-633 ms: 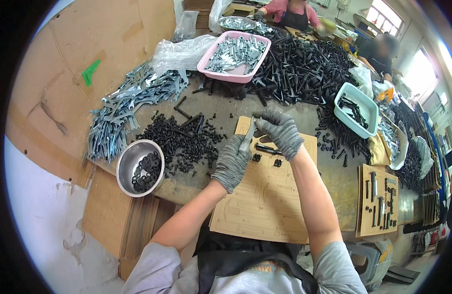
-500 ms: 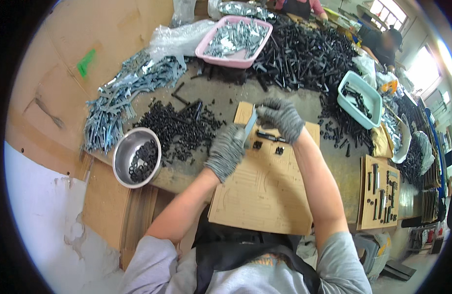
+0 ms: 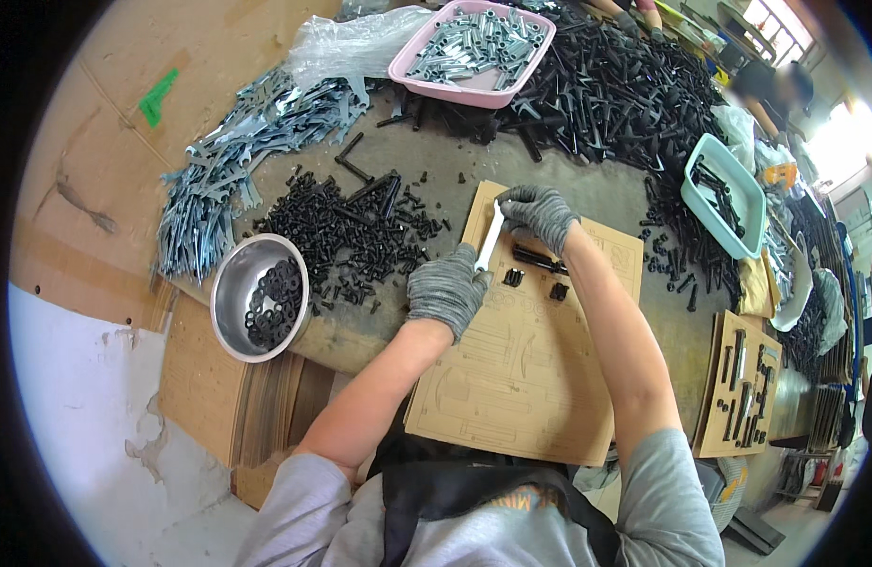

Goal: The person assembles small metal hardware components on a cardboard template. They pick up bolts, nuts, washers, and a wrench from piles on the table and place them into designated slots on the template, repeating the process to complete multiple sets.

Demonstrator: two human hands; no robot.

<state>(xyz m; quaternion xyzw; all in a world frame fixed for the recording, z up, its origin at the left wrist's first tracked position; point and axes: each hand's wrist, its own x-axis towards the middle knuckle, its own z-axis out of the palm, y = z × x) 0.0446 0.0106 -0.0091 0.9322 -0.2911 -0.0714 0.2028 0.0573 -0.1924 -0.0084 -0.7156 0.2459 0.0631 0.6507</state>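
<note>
A flat silver wrench (image 3: 491, 236) is held at a slant over the upper part of a brown cardboard sheet (image 3: 511, 378) with printed outlines. My left hand (image 3: 445, 291), in a grey knit glove, closes on the wrench's lower end. My right hand (image 3: 542, 215), gloved alike, has its fingers closed at the upper end. Just below my right hand, long black bolts (image 3: 538, 258) lie on the sheet. Beneath them sit a small cluster of short black screws (image 3: 513, 277) and a clump of small black parts (image 3: 558, 291).
Left of the sheet spread a pile of black screws (image 3: 346, 236), a steel bowl (image 3: 224, 302) of black washers and a heap of flat wrenches (image 3: 204, 213). Beyond are a pink tray (image 3: 483, 97) of metal tubes and a black hardware heap (image 3: 587, 90). A teal tray (image 3: 724, 236) stands right. Other people work farther back.
The wrench has tilted and now shows a bright, shining face. Both hands stay on it, while the whole view has shifted slightly.
</note>
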